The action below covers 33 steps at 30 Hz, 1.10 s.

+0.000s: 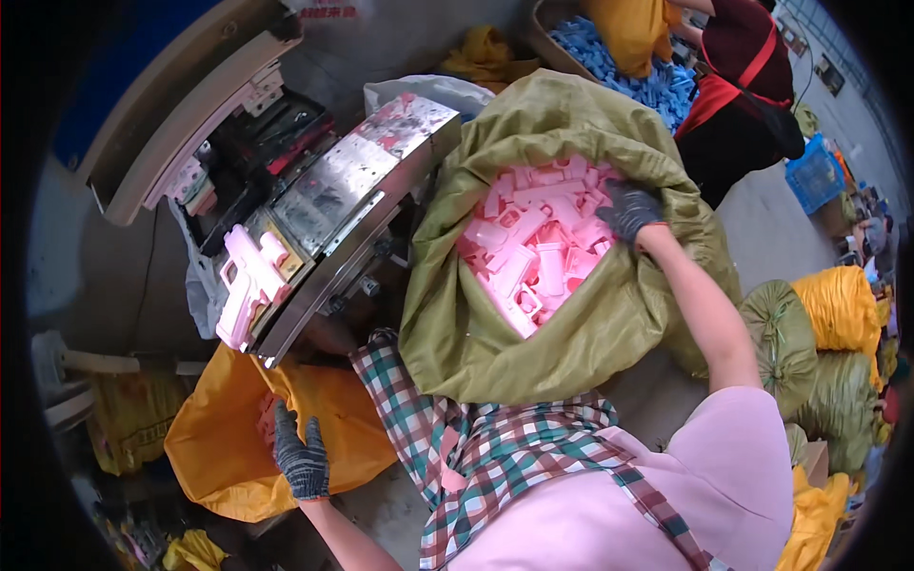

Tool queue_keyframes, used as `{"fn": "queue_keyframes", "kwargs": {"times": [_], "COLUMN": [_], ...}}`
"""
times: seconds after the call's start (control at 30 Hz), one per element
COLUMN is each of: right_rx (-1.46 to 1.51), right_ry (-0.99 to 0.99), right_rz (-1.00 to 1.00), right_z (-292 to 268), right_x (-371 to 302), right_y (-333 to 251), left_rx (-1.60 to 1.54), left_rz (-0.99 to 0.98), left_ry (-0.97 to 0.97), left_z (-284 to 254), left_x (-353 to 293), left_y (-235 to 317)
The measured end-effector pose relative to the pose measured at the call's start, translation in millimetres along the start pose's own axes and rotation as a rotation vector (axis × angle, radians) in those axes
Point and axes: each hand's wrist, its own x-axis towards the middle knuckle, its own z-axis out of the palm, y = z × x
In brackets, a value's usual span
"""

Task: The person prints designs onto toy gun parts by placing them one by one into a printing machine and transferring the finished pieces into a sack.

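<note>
My right hand [633, 211], in a dark grey glove, is at the right side of the open green woven sack [562, 357]. Its fingers curl down against the pink plastic toy-gun parts [547, 233] that fill the sack; what they grip, if anything, is hidden. My left hand [303, 460], in a grey knit glove, is held over the yellow sack [224, 438] with fingers apart and nothing in them. Inside that sack a few pinkish pieces [268, 419] show. A pink toy pistol [252, 284] rests on the near end of the metal machine [343, 181], up from my left hand.
The machine's head [190, 114] overhangs at the upper left. At the upper right a person [738, 95] handles a yellow bag [633, 33] over a heap of blue parts [638, 81]. Tied green sacks [776, 338], yellow sacks [843, 305] and a blue crate [815, 176] stand on the right.
</note>
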Motion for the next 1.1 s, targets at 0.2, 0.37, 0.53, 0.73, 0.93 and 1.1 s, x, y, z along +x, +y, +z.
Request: {"fn": "queue_keyframes", "kwargs": {"times": [0.2,0.37,0.53,0.73,0.93,1.1], "right_rx": [0.338,0.431,0.313,0.770,0.800,0.867], "right_ry": [-0.084,-0.176,-0.159,0.122,0.561,0.420], "right_rz": [-0.358,-0.450,-0.430,-0.740,-1.376,-1.516], "right_z": [8.4,16.4,-9.9,-50.4,-125.8,-128.0], "right_x": [-18.6,-11.9,-22.2,-36.0,-87.2,-134.0], "right_y": [-81.1,-110.2,-134.1,-129.2,-189.6,-230.3], "left_rx": [-0.078,-0.104,-0.304,-0.468,-0.820,-0.638], "left_rz": [0.205,0.224,0.323,0.548,0.509,0.944], "left_ry": [-0.022,-0.099,-0.223,-0.313,-0.372,-0.289], "left_z": [19.8,22.9,36.8,44.7,41.9,46.9], "left_x": [-7.2,-8.4,-8.4,-10.4,-9.5,0.6], "left_y": [16.8,63.4,99.7,147.6,186.4,163.5]}}
